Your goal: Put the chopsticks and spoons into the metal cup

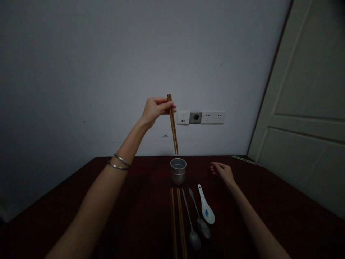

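Note:
My left hand (159, 108) pinches a pair of wooden chopsticks (173, 129) near their upper ends. They hang nearly upright, with their lower tips just above the mouth of a grey metal cup (178, 172). On the dark table to the cup's right rests my right hand (222, 171), fingers loosely curled; whether anything is in them I cannot make out. In front of the cup lie more wooden chopsticks (181, 223), two metal spoons, one slim (191, 226) and one broader (201, 221), and a white ceramic spoon (207, 208) with a blue mark.
The dark red table (129, 201) reaches back to a pale wall (107, 72). Sockets and a switch plate (212, 117) are set in the wall behind the cup. A pale panelled door (302, 108) stands on the right, and a thin strip (245, 160) lies at the table's back right.

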### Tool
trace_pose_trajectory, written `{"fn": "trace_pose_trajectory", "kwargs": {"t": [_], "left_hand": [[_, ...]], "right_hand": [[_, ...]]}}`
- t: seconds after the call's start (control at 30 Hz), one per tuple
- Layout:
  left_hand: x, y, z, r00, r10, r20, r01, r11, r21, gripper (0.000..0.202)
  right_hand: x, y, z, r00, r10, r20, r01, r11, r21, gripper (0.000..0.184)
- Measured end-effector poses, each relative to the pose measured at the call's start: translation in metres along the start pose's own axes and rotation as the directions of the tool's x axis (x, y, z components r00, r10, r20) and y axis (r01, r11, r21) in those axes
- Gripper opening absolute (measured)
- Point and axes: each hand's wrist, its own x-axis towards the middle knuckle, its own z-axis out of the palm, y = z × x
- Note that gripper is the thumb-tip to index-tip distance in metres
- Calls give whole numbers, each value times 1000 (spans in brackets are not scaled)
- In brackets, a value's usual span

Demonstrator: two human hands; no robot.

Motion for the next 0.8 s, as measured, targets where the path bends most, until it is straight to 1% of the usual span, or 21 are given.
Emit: {"fn": "trace_pose_trajectory", "kwargs": {"t": [0.07,0.13,0.23,0.3,0.43,0.53,0.8], "left_hand": [[10,-19,7,999,-25,45,25,1000,-9,22],[15,-42,14,995,-58,81,61,998,-31,21],[15,-73,23,987,-106,120,115,991,-70,19],[11,-90,27,982,-137,132,150,984,-92,18],[1,-113,33,969,-215,123,230,965,-127,17],[-5,-128,35,962,-250,108,265,952,-155,16],[-15,-164,40,937,-342,69,348,927,-141,12]], "right_hand": [[4,21,-10,998,57,-15,-57,998,-3,18],[6,35,-18,997,71,-24,-71,997,-1,18],[9,46,-22,999,38,-15,-38,999,-34,21],[10,48,-22,1000,4,1,-3,996,-88,24],[10,51,-19,999,-38,11,39,986,-161,28],[10,53,-19,999,-48,15,50,981,-188,29],[10,51,-18,998,-68,4,67,968,-244,29]]}}
